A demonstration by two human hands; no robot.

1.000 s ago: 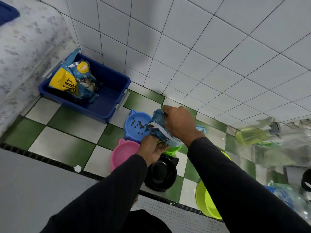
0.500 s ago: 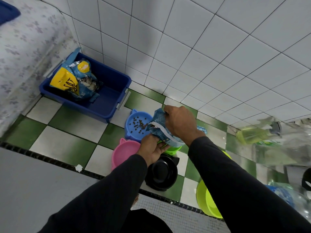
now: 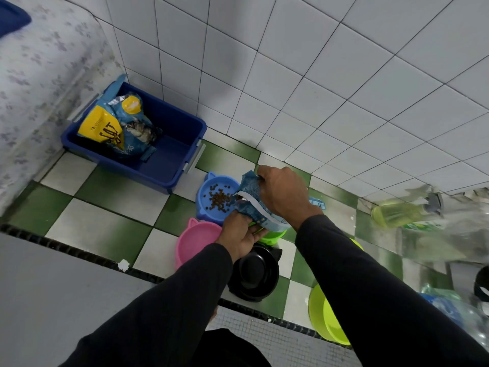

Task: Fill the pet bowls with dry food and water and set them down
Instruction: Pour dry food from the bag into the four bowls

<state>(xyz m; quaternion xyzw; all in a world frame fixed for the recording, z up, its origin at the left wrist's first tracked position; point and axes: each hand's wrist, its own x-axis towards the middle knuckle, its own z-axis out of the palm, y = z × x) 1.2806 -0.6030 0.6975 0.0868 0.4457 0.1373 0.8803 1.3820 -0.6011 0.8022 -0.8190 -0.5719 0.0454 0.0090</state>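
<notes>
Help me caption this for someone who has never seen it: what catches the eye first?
At centre, the two hands, left hand and right hand, hold a blue food bag tipped over the blue bowl, where brown kibble lies piled. Just below sit a pink bowl and a black bowl with no food in them. At upper left, a blue bin holds another food bag.

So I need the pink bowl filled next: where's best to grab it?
Take the pink bowl by its far-left rim near the two ear-shaped tabs, coming from the left: that side is bare, while the left hand and black bowl crowd its right.
</notes>
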